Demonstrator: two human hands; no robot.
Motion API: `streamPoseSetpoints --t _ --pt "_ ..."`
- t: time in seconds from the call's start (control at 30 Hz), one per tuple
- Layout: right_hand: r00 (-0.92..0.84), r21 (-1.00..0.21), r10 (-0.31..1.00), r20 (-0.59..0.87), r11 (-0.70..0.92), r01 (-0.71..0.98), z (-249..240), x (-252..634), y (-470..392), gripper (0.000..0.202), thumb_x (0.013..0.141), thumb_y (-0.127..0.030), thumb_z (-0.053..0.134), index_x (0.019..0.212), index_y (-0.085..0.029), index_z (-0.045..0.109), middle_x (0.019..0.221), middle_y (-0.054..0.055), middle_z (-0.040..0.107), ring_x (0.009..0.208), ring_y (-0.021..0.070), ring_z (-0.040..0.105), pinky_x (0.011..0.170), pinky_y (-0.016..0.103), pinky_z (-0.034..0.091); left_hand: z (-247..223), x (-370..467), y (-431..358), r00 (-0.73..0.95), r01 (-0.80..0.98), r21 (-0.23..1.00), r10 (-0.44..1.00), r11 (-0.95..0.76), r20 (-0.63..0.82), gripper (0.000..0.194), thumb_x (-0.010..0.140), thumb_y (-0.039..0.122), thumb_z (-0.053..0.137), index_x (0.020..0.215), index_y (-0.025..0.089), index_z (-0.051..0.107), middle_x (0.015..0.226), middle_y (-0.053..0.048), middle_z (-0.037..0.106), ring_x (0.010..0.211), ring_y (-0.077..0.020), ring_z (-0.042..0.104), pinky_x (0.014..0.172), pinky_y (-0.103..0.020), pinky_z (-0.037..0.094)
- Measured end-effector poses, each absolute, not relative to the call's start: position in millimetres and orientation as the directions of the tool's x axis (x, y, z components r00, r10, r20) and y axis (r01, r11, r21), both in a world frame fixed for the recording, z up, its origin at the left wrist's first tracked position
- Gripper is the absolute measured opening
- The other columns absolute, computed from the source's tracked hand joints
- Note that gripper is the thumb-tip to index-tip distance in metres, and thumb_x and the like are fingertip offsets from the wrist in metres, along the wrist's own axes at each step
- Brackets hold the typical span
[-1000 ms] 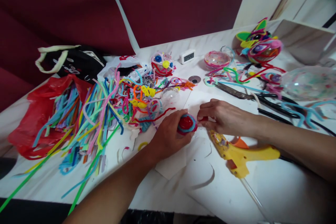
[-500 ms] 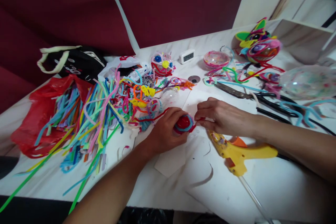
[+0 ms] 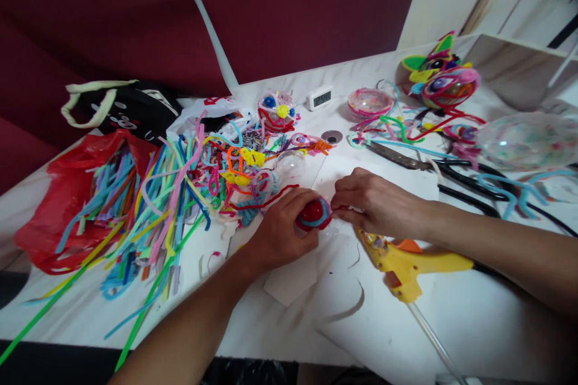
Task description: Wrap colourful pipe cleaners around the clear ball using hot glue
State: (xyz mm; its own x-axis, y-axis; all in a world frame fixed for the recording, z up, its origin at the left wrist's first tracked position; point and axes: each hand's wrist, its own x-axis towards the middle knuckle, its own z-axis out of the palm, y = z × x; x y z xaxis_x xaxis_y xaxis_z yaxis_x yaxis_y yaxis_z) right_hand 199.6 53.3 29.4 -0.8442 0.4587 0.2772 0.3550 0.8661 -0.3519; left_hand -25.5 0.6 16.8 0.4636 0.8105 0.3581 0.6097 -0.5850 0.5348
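Observation:
My left hand [image 3: 286, 228] is wrapped round a small round piece [image 3: 315, 213] with a red middle and a light blue and red fuzzy rim. A red pipe cleaner [image 3: 273, 197] sticks out to the left from behind that hand. Close on the right, the fingers of my right hand [image 3: 361, 198] pinch a red strand at the edge of the piece; its end is hidden by the fingers. Below my right hand a yellow glue gun [image 3: 406, 264] lies on its side on white paper [image 3: 347, 307].
At left, a red bag [image 3: 54, 204] and a spread of pipe cleaners [image 3: 167, 210]. Behind stand a decorated ball [image 3: 276, 111], a white timer [image 3: 320, 98] and a pink-rimmed bowl [image 3: 371, 102]. Black-handled cutters [image 3: 401, 156] and a clear speckled globe [image 3: 528, 139] are at right.
My right hand has shifted slightly left, closer to the round piece. The piece is turned a little in my left hand. The whole view has moved slightly.

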Motion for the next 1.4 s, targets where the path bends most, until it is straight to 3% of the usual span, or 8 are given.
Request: streamPoseSetpoints --t 0.57,0.87,1.1,1.27,1.4 --pt "-0.857 -0.313 0.49 0.157 0.848 0.428 40 189 53 0.017 0.093 -0.019 0.059 0.081 -0.016 0.07 0.076 0.003 0.062 0.076 0.019 0.062 0.075 0.035 0.034 14 -23 -6 0.444 0.563 0.597 0.818 -0.572 0.365 0.054 0.068 0.01 0.058 0.121 0.016 0.055 0.123 -0.014 0.063 0.12 -0.0269 0.059 0.107 -0.046 0.048" --pt "-0.86 -0.309 0.488 0.146 0.849 0.429 41 189 54 0.019 0.093 -0.022 0.058 0.08 -0.016 0.07 0.076 0.004 0.062 0.073 0.0185 0.06 0.074 0.035 0.033 9 -13 -9 0.366 0.6 0.582 0.835 -0.549 0.411 0.038 0.077 0.014 0.064 0.112 0.02 0.054 0.114 -0.009 0.065 0.11 -0.0237 0.063 0.098 -0.042 0.053" --pt "-0.879 -0.343 0.452 0.153 0.858 0.382 40 192 57 0.018 0.094 -0.019 0.057 0.081 -0.016 0.07 0.078 0.004 0.064 0.079 0.0195 0.063 0.076 0.035 0.034 9 -18 -5 0.399 0.583 0.592 0.831 -0.556 0.388 0.042 0.074 0.012 0.063 0.113 0.022 0.053 0.11 -0.006 0.065 0.105 -0.0232 0.064 0.094 -0.04 0.053" --pt "-0.879 -0.368 0.443 0.175 0.858 0.359 41 193 58 0.015 0.093 -0.017 0.06 0.083 -0.016 0.071 0.08 0.004 0.065 0.079 0.0191 0.063 0.077 0.034 0.035 7 -23 0 0.394 0.608 0.542 0.813 -0.58 0.428 0.053 0.072 0.019 0.067 0.121 0.019 0.047 0.129 -0.015 0.054 0.129 -0.0312 0.051 0.11 -0.05 0.043" --pt "-0.888 -0.369 0.425 0.177 0.865 0.34 41 195 59 0.016 0.094 -0.016 0.058 0.085 -0.016 0.071 0.082 0.004 0.066 0.082 0.0195 0.063 0.079 0.034 0.035 5 -24 1 0.371 0.624 0.54 0.822 -0.565 0.432 0.05 0.069 0.018 0.069 0.115 0.019 0.047 0.122 -0.014 0.054 0.122 -0.0302 0.053 0.105 -0.049 0.047"
